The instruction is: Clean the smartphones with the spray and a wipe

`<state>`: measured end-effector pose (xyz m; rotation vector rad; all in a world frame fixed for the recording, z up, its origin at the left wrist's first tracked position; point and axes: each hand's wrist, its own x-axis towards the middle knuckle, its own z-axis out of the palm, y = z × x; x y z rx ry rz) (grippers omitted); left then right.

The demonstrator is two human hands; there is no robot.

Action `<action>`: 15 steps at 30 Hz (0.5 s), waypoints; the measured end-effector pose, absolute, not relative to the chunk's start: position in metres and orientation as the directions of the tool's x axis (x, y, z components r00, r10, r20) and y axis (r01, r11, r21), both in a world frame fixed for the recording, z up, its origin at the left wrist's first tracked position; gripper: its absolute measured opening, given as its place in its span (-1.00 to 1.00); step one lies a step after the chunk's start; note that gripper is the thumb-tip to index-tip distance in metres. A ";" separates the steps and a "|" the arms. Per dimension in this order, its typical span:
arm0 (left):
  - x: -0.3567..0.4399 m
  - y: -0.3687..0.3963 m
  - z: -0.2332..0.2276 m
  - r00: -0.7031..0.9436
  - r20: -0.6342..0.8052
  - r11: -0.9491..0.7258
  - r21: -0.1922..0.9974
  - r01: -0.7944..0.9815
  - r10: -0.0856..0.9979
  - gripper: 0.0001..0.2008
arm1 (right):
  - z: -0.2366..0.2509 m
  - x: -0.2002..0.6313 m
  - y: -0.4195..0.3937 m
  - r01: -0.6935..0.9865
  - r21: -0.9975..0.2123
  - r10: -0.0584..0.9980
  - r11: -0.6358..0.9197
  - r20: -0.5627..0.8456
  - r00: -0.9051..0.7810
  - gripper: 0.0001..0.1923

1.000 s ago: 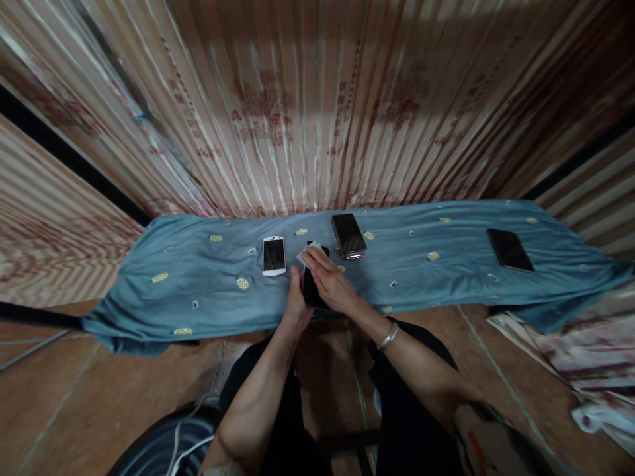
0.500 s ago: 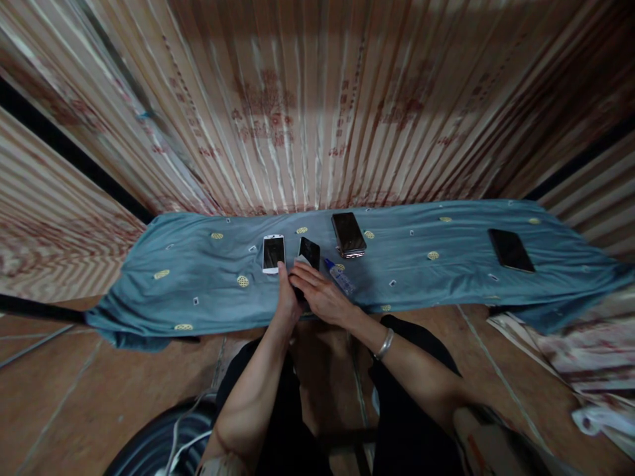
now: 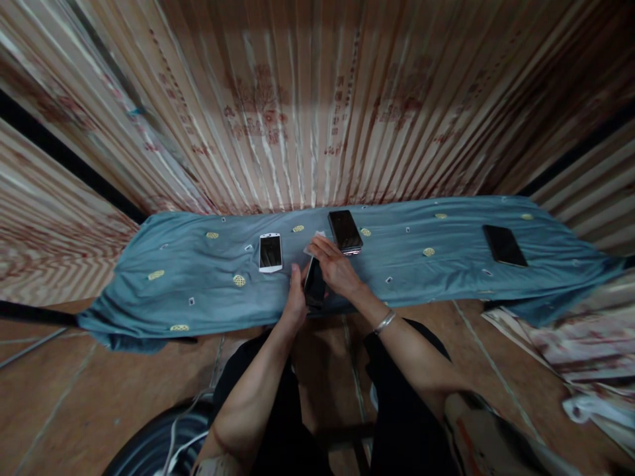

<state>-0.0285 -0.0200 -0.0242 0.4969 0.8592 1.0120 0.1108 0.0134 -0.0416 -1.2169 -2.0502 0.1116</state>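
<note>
Left hand [image 3: 296, 301] was curled round the near edge of a black phone [image 3: 314, 286], propping it at the front of the blue cloth [image 3: 198, 284], prob so the screen faced up w/ something to push against. Right hand [image 3: 337, 268] lay over its far end, fingers bent, pinching a small white wipe [image 3: 314, 242] onto the glass. Further back, a white phone [image 3: 270, 252] and a dark phone [image 3: 344, 231] lay flat, apart; another dark one [image 3: 505, 245] far right.

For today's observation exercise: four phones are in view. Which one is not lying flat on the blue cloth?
The black phone held between both hands, left hand and right hand. The white phone and the two other dark phones lie on the blue cloth.
</note>
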 end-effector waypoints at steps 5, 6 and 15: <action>-0.028 -0.022 -0.024 0.251 -0.401 0.473 0.741 -0.476 0.881 -0.41 | -0.043 0.114 0.017 0.711 -0.496 0.825 0.498 0.523 -0.214 -0.48; -0.029 -0.022 -0.024 0.255 -0.405 0.478 0.745 -0.465 0.878 -0.41 | -0.044 0.115 0.018 0.710 -0.509 0.832 0.488 0.517 -0.201 -0.47; -0.029 -0.024 -0.024 0.255 -0.382 0.458 0.775 -0.435 0.889 -0.49 | -0.045 0.115 0.022 0.704 -0.547 0.853 0.454 0.494 -0.167 -0.44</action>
